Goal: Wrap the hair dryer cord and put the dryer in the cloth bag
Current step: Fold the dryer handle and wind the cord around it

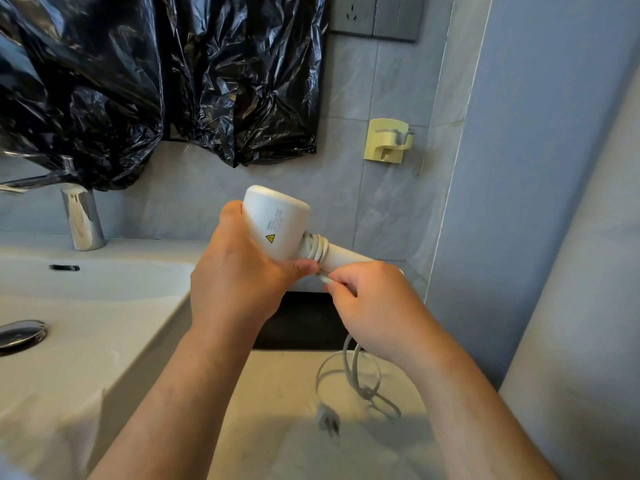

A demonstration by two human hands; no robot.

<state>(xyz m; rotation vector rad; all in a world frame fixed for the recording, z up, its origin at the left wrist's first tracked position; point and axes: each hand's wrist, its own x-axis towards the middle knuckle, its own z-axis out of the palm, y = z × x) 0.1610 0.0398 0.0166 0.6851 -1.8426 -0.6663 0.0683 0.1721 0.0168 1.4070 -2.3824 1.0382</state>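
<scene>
Left grip: the left hand (235, 282) is curled round the head of the white hair dryer (277, 220) and holds it in the air above the back of the bench (277, 386).
Right grip: the right hand (377, 306) is closed in a pinch on the cord (348, 355), just under the dryer's handle and right beside the left thumb.
Dryer: the head points up and to the left and the handle sticks out to the right. It is clear of the bench and touched only by the two hands.
Done so far: a few tight turns of cord sit round the handle where it meets the head.
Left to do: most of the cord looks unwound, so the wrapping seems to be at an early stage. Bagging has not begun.
Loose cord: it drops from the right hand to the bench and lies in slack loops near the right edge. It ends in the plug (327, 419), which lies flat toward the front edge.
Cloth bag: not clearly in view. A pale blurred shape at the front left corner might be cloth, but I cannot tell.
Around: a white sink (86, 306) with a chrome tap (81, 220) fills the left side of the bench. Black plastic sheeting (138, 81) hangs on the tiled wall, with a pale yellow wall holder (388, 140) to its right.
</scene>
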